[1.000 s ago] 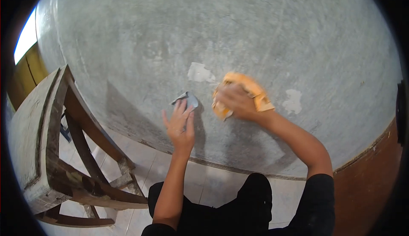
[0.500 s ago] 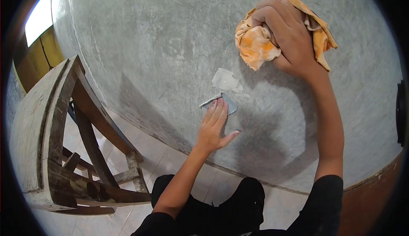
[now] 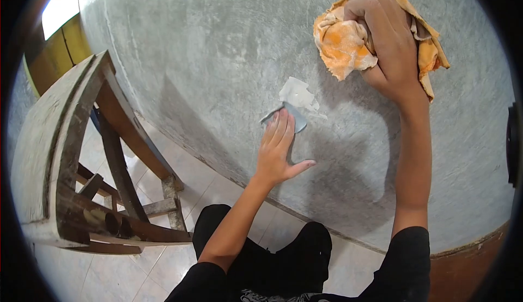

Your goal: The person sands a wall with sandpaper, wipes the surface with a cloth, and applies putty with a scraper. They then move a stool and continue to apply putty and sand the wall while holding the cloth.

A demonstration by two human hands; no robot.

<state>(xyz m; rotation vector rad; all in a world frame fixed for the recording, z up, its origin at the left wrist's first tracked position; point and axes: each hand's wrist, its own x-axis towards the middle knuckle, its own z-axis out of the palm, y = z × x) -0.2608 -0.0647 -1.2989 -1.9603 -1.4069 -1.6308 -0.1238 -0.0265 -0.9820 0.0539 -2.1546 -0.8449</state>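
Note:
My left hand (image 3: 274,157) presses a folded grey sheet of sandpaper (image 3: 298,121) against the grey wall (image 3: 229,46). Its fingers lie close together over the sheet, with the thumb stuck out to the right. Just above the sandpaper is a whitish filler patch (image 3: 296,90), whose lower left edge the sheet meets. Higher up on the right, my right hand (image 3: 388,46) is closed around a crumpled orange and white cloth (image 3: 344,44) held against the wall. Part of the cloth is hidden behind the fingers.
A worn wooden chair (image 3: 71,133) stands close on the left, tilted in view. Pale floor tiles (image 3: 163,275) run along the wall's foot. A dark object (image 3: 512,144) is at the right edge, above a brown surface (image 3: 468,272) at the lower right.
The left hand has slid the sandpaper slightly up the wall, closer to the whitish patch. The right hand keeps its hold on the cloth. The whole view has shifted a little.

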